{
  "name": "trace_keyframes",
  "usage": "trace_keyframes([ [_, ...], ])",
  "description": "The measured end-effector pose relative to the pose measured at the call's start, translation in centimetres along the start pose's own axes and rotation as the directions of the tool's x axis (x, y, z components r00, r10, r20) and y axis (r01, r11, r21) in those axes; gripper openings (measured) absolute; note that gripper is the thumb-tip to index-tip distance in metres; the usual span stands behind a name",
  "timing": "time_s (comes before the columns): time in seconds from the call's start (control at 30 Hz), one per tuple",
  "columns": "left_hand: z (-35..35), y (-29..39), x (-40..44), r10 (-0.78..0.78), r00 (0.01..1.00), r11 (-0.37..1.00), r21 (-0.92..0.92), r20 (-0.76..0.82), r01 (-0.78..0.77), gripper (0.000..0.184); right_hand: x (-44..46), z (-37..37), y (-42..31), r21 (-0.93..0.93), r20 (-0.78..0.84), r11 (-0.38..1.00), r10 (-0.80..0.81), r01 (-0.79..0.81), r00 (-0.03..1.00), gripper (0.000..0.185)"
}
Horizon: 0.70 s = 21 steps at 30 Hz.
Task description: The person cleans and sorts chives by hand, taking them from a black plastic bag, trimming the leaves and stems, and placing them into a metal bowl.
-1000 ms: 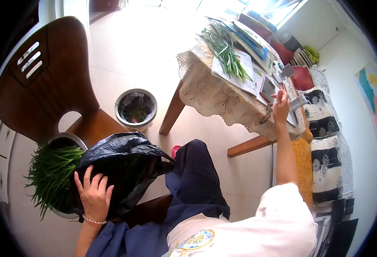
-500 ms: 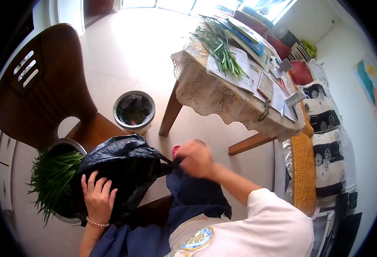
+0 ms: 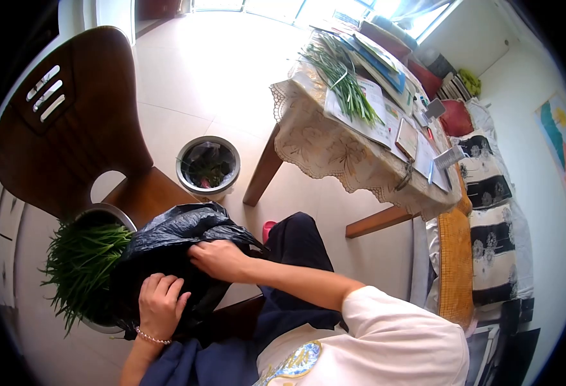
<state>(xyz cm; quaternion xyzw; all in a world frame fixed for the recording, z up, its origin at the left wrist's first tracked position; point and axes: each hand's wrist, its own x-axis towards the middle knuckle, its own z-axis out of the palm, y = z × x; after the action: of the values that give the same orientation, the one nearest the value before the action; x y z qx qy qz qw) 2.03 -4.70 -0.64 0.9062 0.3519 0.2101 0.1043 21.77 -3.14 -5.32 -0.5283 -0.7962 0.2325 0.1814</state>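
Observation:
A black plastic bag (image 3: 173, 226) lies across my lap with its mouth gaping and its inside dark. My left hand (image 3: 159, 303), with a beaded bracelet at the wrist, rests on the bag's near side, its thumb apart from the slightly bent fingers. At the far rim of the mouth, my right hand (image 3: 220, 260) has its fingers bent together on the plastic; the fingertips are partly hidden. Beside the bag on the left, a thick bunch of long green leaves, like chives (image 3: 87, 260), spills from a round metal-rimmed container (image 3: 123, 217).
A lined bin (image 3: 231, 157) with scraps stands on the floor ahead. A brown chair (image 3: 71, 135) is at left. On the lace-covered table (image 3: 315, 151) lie more green stalks (image 3: 347, 87), papers and a phone (image 3: 407, 138). A bench with cushions runs along the right.
My right hand has swung left from beside my knee to the bag's mouth. The fingers of my left hand have drawn closer together. The view has shifted slightly.

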Motion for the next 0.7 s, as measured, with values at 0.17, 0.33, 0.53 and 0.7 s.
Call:
trace_keyframes([
  [0.17, 0.1, 0.2, 0.1, -0.024, 1.0, 0.999, -0.028, 0.009, 0.024, 0.027, -7.0, -14.5, 4.7, -0.304, -0.793, 0.949, -0.299, 0.082, 0.53, 0.024],
  [0.33, -0.1, 0.2, 0.2, 0.001, 1.0, 1.0, -0.022, 0.01, -0.001, 0.026, -16.5, -29.7, 14.5, -0.237, -0.962, 0.724, -0.08, -0.648, 0.262, 0.029],
  [0.53, -0.1, 0.6, 0.5, 0.003, 1.0, 1.0, 0.002, 0.011, -0.003, 0.025, -22.6, -34.7, 23.2, -0.075, -0.861, 0.825, 0.23, -0.56, 0.454, 0.066],
  [0.7, -0.3, 0.8, 0.7, 0.049, 0.999, 0.999, 0.01, 0.024, -0.049, 0.026, -21.7, -35.9, 23.5, -0.04, -0.988, 0.72, 0.074, -0.693, 0.134, 0.057],
])
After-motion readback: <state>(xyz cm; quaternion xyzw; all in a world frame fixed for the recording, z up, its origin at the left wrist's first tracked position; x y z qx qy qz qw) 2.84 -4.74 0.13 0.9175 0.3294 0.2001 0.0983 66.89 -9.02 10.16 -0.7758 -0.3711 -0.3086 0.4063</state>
